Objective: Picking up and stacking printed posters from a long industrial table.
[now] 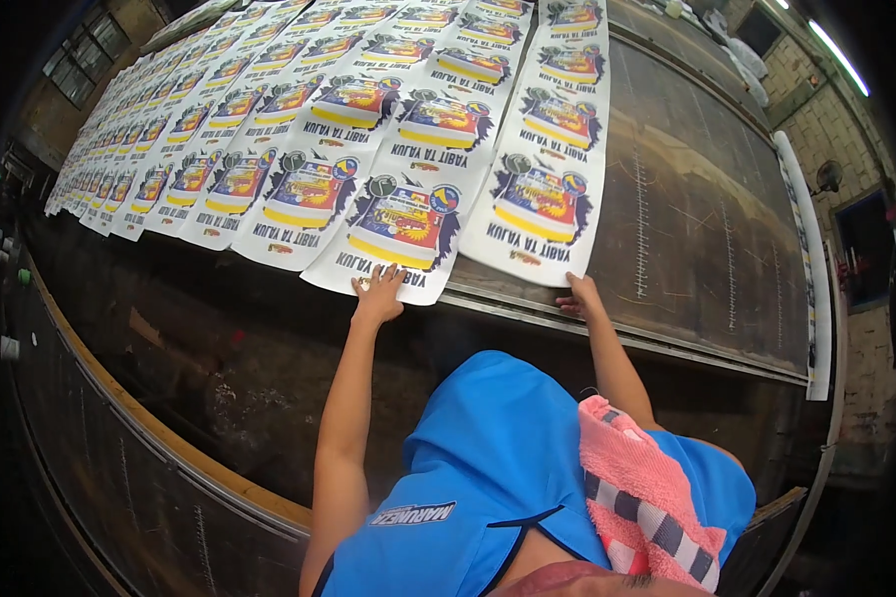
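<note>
My left hand (378, 297) lies on the near end of a long white strip (418, 227) printed with repeated red, yellow and blue designs, its fingers spread over the lower edge. My right hand (579, 295) grips the near corner of another printed strip (538, 209), which lies to the right with a gap of dark table showing below and between the two strips. Both strips run away from me along a long dark tabletop (697, 229) with a metal front edge.
Many similar printed strips (169, 159) lie side by side to the left. A long white strip (811, 298) runs along the table's right end. Behind me runs another dark table (169, 468). A block wall (826, 139) with a lit tube is at right. A pink towel (647, 488) hangs over my shoulder.
</note>
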Demonstrator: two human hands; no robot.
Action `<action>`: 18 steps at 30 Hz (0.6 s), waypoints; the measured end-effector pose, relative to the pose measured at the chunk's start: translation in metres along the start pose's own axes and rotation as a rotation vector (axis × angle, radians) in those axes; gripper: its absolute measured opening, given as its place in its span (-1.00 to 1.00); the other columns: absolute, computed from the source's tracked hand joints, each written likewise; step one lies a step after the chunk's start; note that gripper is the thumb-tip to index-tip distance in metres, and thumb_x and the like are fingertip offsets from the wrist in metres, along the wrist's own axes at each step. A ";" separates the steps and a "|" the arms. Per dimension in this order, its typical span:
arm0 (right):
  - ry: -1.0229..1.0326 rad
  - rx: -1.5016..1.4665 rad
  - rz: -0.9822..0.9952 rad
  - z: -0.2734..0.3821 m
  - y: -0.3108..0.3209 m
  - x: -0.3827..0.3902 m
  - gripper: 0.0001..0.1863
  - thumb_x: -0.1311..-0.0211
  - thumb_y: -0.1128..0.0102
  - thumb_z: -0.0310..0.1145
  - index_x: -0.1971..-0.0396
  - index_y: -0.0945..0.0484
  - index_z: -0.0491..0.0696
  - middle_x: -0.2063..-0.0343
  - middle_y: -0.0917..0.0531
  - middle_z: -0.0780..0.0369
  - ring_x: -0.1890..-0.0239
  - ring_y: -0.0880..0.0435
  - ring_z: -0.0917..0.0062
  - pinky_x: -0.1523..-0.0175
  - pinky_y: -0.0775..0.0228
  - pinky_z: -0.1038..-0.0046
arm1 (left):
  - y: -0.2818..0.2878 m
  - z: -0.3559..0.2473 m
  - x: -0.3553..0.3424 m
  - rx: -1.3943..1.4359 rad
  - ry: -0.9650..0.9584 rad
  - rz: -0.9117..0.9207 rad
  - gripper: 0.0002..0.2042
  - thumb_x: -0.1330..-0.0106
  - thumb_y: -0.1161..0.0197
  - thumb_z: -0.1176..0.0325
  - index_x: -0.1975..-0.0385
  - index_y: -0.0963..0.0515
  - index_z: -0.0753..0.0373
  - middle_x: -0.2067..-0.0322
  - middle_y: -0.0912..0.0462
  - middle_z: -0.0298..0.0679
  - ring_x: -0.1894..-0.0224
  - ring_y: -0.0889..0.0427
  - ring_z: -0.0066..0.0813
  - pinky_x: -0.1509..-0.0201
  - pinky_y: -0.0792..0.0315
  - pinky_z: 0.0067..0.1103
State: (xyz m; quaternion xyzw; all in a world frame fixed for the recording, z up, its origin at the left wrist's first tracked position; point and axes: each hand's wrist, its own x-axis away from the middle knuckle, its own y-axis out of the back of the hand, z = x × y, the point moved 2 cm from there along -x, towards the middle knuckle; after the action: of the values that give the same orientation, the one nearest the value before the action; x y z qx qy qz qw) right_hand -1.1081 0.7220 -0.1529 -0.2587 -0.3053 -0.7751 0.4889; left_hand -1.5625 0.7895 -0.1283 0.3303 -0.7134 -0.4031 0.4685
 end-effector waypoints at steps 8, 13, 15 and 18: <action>-0.056 -0.176 -0.047 0.010 -0.017 -0.045 -0.68 -0.42 0.06 -0.19 0.07 -0.46 -0.14 0.35 -0.66 0.17 0.41 -0.68 0.35 0.32 -0.57 0.25 | 0.051 0.027 -0.075 0.729 -0.134 0.148 -0.05 -0.18 -0.32 -0.14 -0.40 -0.08 0.42 -0.34 -0.23 0.17 -0.38 -0.27 0.00 -0.39 -0.22 -0.40; -0.067 -0.105 -0.171 0.016 -0.022 -0.050 -0.69 -0.37 0.06 -0.22 0.33 -0.54 -0.17 0.50 -0.65 0.19 0.49 -0.71 0.40 0.44 -0.54 0.38 | 0.041 0.002 -0.156 1.077 -0.098 -0.015 -0.26 -0.33 -0.25 0.04 -0.34 -0.19 0.44 -0.22 -0.43 0.11 -0.21 -0.49 -0.23 -0.24 -0.38 -0.45; -0.113 -0.093 -0.184 0.010 -0.013 -0.052 -0.70 -0.38 0.04 -0.19 0.21 -0.52 -0.14 0.43 -0.65 0.19 0.45 -0.70 0.39 0.34 -0.55 0.33 | 0.028 -0.028 -0.198 1.165 -0.149 0.085 -0.21 -0.27 -0.30 0.02 -0.33 -0.19 0.48 -0.18 -0.46 0.14 -0.19 -0.52 -0.20 -0.21 -0.41 -0.44; -0.127 -0.111 -0.219 0.010 -0.025 -0.047 -0.72 -0.36 0.02 -0.20 0.25 -0.53 -0.12 0.46 -0.65 0.22 0.45 -0.70 0.40 0.32 -0.55 0.33 | 0.020 -0.071 -0.215 1.177 -0.106 0.223 -0.13 -0.18 -0.37 -0.05 -0.29 -0.22 0.51 -0.13 -0.50 0.16 -0.15 -0.55 -0.17 -0.15 -0.45 -0.43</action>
State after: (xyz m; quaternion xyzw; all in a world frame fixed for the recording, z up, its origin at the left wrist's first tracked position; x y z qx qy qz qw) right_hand -1.1120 0.7656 -0.1849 -0.2991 -0.3187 -0.8216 0.3659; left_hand -1.4247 0.9620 -0.1804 0.4369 -0.8695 0.0951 0.2099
